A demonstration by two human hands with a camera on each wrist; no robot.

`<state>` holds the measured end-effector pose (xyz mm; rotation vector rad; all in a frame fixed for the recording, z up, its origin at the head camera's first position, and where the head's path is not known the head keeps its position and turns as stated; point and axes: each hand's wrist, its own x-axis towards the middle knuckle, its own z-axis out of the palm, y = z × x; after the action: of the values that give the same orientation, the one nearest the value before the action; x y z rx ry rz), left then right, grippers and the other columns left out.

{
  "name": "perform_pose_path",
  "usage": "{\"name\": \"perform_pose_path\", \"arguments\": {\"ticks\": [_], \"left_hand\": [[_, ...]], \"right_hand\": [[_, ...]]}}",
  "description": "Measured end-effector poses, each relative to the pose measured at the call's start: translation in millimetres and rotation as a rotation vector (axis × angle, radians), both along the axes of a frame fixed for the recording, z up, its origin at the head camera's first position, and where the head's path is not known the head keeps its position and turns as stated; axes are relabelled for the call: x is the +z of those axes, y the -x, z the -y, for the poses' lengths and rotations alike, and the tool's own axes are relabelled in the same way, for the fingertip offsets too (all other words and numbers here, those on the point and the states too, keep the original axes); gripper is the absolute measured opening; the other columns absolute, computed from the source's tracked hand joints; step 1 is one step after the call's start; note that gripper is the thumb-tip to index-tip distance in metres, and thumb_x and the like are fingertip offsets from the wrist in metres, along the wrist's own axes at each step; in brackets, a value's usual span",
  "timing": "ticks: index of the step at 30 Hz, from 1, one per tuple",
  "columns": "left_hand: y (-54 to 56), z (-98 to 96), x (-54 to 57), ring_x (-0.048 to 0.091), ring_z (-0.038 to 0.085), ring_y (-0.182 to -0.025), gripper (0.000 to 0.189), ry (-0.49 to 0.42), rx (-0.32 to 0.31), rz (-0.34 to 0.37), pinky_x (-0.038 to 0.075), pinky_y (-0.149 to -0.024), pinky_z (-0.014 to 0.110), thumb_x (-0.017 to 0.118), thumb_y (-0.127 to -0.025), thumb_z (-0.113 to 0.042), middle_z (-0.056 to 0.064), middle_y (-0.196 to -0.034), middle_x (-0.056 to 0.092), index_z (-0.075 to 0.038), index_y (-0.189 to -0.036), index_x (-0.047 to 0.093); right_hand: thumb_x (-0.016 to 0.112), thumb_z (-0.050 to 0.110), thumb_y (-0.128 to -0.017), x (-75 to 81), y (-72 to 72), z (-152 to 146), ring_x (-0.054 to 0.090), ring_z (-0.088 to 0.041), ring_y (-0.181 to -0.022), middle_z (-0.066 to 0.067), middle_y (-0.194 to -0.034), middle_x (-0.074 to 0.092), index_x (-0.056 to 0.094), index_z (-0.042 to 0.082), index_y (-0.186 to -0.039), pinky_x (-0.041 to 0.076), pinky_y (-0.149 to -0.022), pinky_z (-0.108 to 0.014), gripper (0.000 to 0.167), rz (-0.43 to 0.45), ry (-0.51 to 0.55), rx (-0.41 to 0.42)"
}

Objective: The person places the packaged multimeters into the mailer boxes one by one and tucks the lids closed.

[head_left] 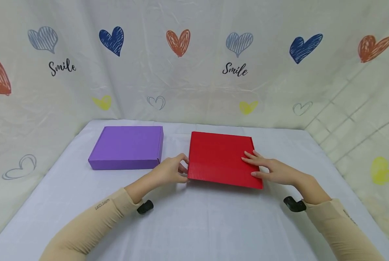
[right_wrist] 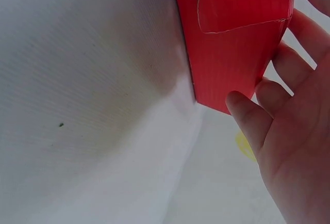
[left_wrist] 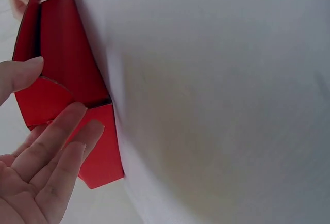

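A flat red cardboard box (head_left: pixel 220 156) lies on the table between the two hands, its lid down over most of the top. My left hand (head_left: pixel 169 170) pinches at its left front corner, thumb and curled fingers on the edge. In the left wrist view, the thumb meets the lid's edge and the fingers touch a rounded side flap (left_wrist: pixel 49 97); a dark gap shows beside the front wall (left_wrist: pixel 72 53). My right hand (head_left: pixel 277 172) rests on the lid's right side with fingers spread. Another rounded flap (right_wrist: pixel 242 2) shows in the right wrist view.
A closed purple box (head_left: pixel 127 143) sits left of the red one, close to my left hand. White cloth (head_left: pixel 207 224) covers the table. Behind it hangs a pale curtain (head_left: pixel 194 79) printed with hearts. Small black wrist devices (head_left: pixel 145 207) sit at both cuffs.
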<state>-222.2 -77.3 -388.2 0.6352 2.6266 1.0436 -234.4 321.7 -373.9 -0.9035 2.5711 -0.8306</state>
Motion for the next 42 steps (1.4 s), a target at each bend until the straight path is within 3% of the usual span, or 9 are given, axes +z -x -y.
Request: {"name": "perform_pose_path", "arguments": {"ticks": [8,15,18,26,34,42], "left_hand": [[-1.0,0.2,-1.7,0.072,0.022,-0.1,0.046,0.002,-0.011,-0.025,0.056,-0.086,0.04,0.085,-0.083,-0.011,0.002,-0.101,0.078,-0.01,-0.119,0.056],[-0.8,3.2,-3.9,0.072,0.017,-0.102,0.056,-0.085,0.039,0.133,0.056,-0.085,0.038,0.091,-0.08,-0.022,0.002,-0.106,0.077,-0.012,-0.122,0.056],[0.9,3.8,-3.3,0.072,0.016,-0.102,0.054,-0.098,0.044,0.158,0.056,-0.083,0.037,0.09,-0.081,-0.025,0.002,-0.107,0.077,-0.012,-0.121,0.056],[3.2,3.8,0.3,0.073,0.016,-0.095,0.05,-0.054,-0.004,0.1,0.058,-0.082,0.036,0.09,-0.081,-0.023,0.001,-0.104,0.076,-0.012,-0.116,0.056],[2.4,-0.4,1.1,0.073,0.017,-0.093,0.054,-0.031,0.019,0.079,0.057,-0.084,0.038,0.092,-0.078,-0.019,0.002,-0.102,0.075,-0.01,-0.115,0.054],[7.0,-6.1,-5.9,0.068,0.015,-0.086,0.056,0.038,0.023,0.034,0.052,-0.073,0.033,0.093,-0.076,-0.016,0.001,-0.096,0.071,-0.013,-0.109,0.048]], "right_hand": [[0.066,0.026,-0.101,-0.3,2.5,0.1,0.012,-0.049,-0.152,-0.014,-0.166,0.029,0.048,0.01,-0.154,0.043,-0.105,-0.063,0.059,-0.016,0.002,0.004],[0.066,0.028,-0.101,-1.7,2.6,0.6,0.012,-0.049,-0.152,-0.014,-0.166,0.028,0.047,0.011,-0.155,0.04,-0.107,-0.065,0.06,-0.007,-0.011,0.005],[0.066,0.027,-0.101,-1.1,2.0,0.4,0.011,-0.05,-0.151,-0.015,-0.166,0.028,0.047,0.01,-0.155,0.039,-0.106,-0.066,0.06,-0.006,-0.002,0.006],[0.067,0.027,-0.1,-0.1,2.0,1.4,0.012,-0.049,-0.152,-0.014,-0.166,0.028,0.047,0.011,-0.155,0.04,-0.106,-0.065,0.06,0.002,-0.001,0.0],[0.067,0.027,-0.1,0.5,1.0,1.7,0.012,-0.048,-0.152,-0.014,-0.166,0.028,0.048,0.011,-0.154,0.038,-0.108,-0.066,0.06,-0.004,-0.003,0.002],[0.067,0.028,-0.1,-0.2,0.8,1.8,0.011,-0.049,-0.152,-0.013,-0.167,0.027,0.047,0.011,-0.155,0.035,-0.109,-0.067,0.06,-0.012,-0.008,0.001]]}}
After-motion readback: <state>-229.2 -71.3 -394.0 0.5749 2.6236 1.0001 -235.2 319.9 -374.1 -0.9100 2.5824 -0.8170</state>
